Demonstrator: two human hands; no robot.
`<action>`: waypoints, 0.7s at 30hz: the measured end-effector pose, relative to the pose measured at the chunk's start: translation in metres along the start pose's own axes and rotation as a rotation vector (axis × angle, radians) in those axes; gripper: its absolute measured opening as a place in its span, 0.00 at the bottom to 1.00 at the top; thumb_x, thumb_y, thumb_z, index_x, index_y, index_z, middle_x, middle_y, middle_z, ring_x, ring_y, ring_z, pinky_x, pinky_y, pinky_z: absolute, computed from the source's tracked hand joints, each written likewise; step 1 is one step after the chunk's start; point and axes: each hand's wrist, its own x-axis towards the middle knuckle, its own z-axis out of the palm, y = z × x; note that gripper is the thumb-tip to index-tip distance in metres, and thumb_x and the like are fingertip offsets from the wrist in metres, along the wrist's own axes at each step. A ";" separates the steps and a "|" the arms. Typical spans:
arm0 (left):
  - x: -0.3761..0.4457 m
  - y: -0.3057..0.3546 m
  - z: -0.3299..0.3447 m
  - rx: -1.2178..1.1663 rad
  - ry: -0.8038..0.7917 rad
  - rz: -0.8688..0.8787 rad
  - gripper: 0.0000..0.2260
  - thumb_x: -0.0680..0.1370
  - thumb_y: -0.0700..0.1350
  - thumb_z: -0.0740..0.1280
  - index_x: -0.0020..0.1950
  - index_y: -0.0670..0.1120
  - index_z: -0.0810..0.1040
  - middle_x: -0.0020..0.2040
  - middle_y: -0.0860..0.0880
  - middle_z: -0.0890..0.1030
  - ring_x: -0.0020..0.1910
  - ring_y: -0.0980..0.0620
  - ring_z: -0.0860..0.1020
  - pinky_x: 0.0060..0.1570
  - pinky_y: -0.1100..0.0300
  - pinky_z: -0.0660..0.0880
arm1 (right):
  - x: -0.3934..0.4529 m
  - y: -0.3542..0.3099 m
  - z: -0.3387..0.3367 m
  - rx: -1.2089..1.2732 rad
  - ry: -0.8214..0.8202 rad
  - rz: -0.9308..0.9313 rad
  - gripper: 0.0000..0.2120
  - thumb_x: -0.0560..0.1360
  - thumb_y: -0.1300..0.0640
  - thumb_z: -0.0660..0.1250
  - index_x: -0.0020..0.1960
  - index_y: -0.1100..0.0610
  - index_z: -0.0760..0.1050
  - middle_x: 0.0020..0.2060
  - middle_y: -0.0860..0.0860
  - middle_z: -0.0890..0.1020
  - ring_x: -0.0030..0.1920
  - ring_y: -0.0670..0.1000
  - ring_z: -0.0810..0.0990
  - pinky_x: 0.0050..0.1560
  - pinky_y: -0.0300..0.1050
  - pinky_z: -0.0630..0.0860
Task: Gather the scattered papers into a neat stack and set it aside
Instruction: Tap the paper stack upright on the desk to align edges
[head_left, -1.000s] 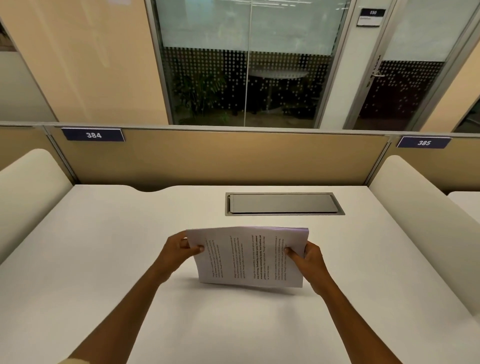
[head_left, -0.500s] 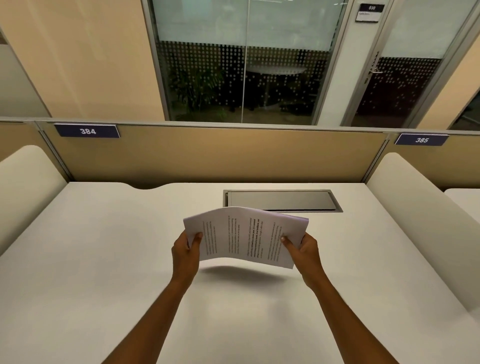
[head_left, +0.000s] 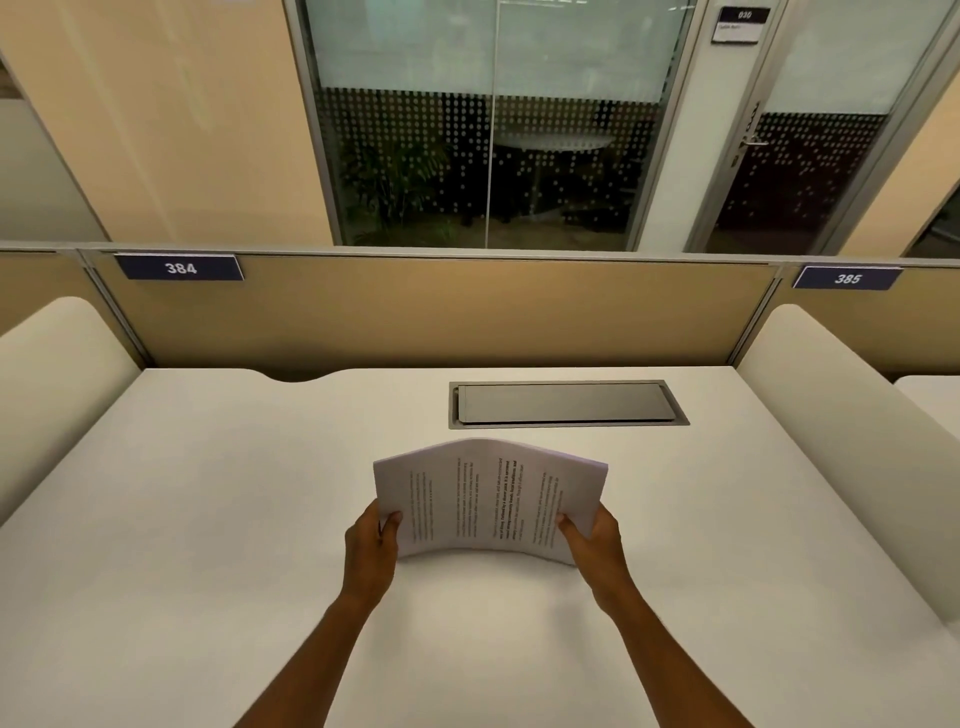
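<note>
Left fingers (head_left: 390, 521): left hand (head_left: 370, 551) is pinching the near left edge of the paper stack (head_left: 491, 501); thumb is lying on the printed face
Right fingers (head_left: 569, 525): right hand (head_left: 597, 545) is clamping the near right edge
Paper stack: is bowing upward in the middle; being held over the counter (head_left: 208, 519), centre, nearer than the grey hatch (head_left: 563, 404)
Far side: divider panel (head_left: 441, 312) is carrying tags 384 (head_left: 180, 268) and 385 (head_left: 848, 278)

Print on paper stack (head_left: 491, 501) too small to read, fingers behind sheets hidden, forearms cut off at btm edge
</note>
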 end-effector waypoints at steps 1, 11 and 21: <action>0.001 0.002 -0.001 -0.007 0.003 0.004 0.11 0.81 0.36 0.60 0.62 0.38 0.75 0.51 0.45 0.80 0.50 0.46 0.78 0.52 0.53 0.79 | 0.001 -0.002 0.000 -0.005 -0.005 -0.007 0.15 0.78 0.62 0.66 0.62 0.50 0.72 0.52 0.50 0.81 0.54 0.53 0.80 0.46 0.39 0.80; -0.006 -0.002 -0.003 -0.048 0.008 -0.014 0.10 0.80 0.36 0.62 0.61 0.41 0.76 0.50 0.47 0.81 0.49 0.48 0.79 0.45 0.66 0.76 | -0.002 0.003 -0.006 0.007 -0.005 -0.025 0.16 0.78 0.62 0.66 0.63 0.49 0.71 0.51 0.50 0.81 0.52 0.50 0.81 0.44 0.37 0.79; 0.002 0.005 -0.020 0.068 -0.053 0.045 0.07 0.80 0.35 0.62 0.54 0.40 0.79 0.46 0.48 0.83 0.44 0.48 0.82 0.39 0.64 0.78 | -0.001 0.003 -0.012 -0.053 -0.061 0.008 0.13 0.78 0.58 0.66 0.61 0.48 0.71 0.52 0.49 0.81 0.52 0.52 0.82 0.44 0.41 0.80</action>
